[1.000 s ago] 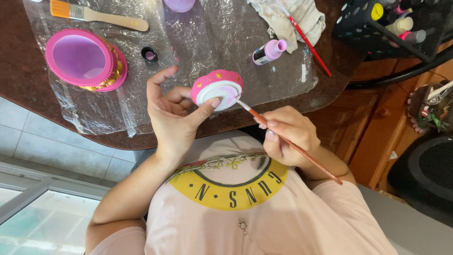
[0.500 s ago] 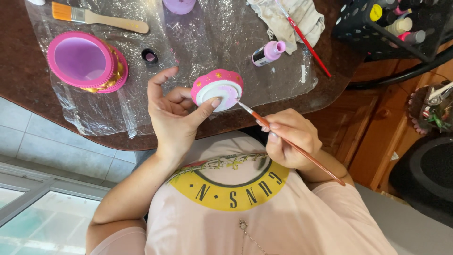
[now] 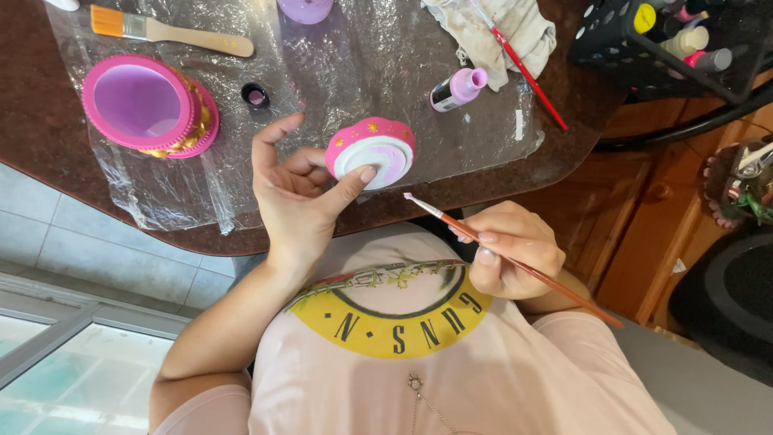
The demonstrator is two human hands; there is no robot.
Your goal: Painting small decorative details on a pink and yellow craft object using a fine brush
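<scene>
My left hand (image 3: 294, 193) holds a small round pink lid (image 3: 372, 151) with gold stars on its rim, white underside turned up and partly painted lilac. The thumb presses on its lower edge. My right hand (image 3: 510, 248) grips a thin orange-handled paintbrush (image 3: 515, 262), its tip a little below and right of the lid, not touching it. Both hands hover over the near edge of the dark brown table (image 3: 32, 121).
Clear plastic sheet (image 3: 354, 64) covers the table. On it lie a pink box with lilac inside (image 3: 145, 103), a flat wooden brush (image 3: 169, 29), a small black cap (image 3: 255, 93), a lilac paint bottle (image 3: 457, 89), a cloth (image 3: 499, 28) and a red brush (image 3: 527, 76). A black crate of bottles (image 3: 668, 40) stands at right.
My right hand has pulled the paintbrush down and to the right, lifting its tip off the lid's underside. The left hand and lid stay put.
</scene>
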